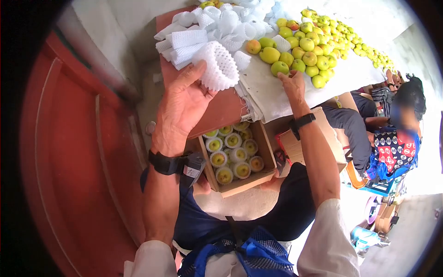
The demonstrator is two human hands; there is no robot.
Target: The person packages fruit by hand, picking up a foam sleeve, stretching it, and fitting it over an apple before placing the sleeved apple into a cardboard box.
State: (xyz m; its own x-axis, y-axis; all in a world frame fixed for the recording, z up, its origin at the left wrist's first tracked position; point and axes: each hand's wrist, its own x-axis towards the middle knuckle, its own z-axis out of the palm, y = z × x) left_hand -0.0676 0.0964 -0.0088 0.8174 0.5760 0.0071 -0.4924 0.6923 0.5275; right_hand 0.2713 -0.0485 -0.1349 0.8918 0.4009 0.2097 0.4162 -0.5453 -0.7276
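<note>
My left hand (184, 97) holds up a white foam net sleeve (224, 69), its round mouth open, with the thumb on one side and fingers curled behind. At the near edge of the apple pile, my right hand (294, 85) has its fingertips closed against a yellow-green apple (278, 68); part of the grip is hidden. More apples (310, 45) spread over a white cloth to the right. Behind my left hand lies a heap of foam sleeves (226, 23). Below the table edge, a cardboard box (237, 185) holds several apples wrapped in foam sleeves.
The reddish-brown table (221, 111) carries the white cloth (260, 90). On the left is a red door (74, 147) beside a pale wall. Another cardboard box (311, 141) stands right of the filled one. A co-worker (392, 143) sits at the right side of the table.
</note>
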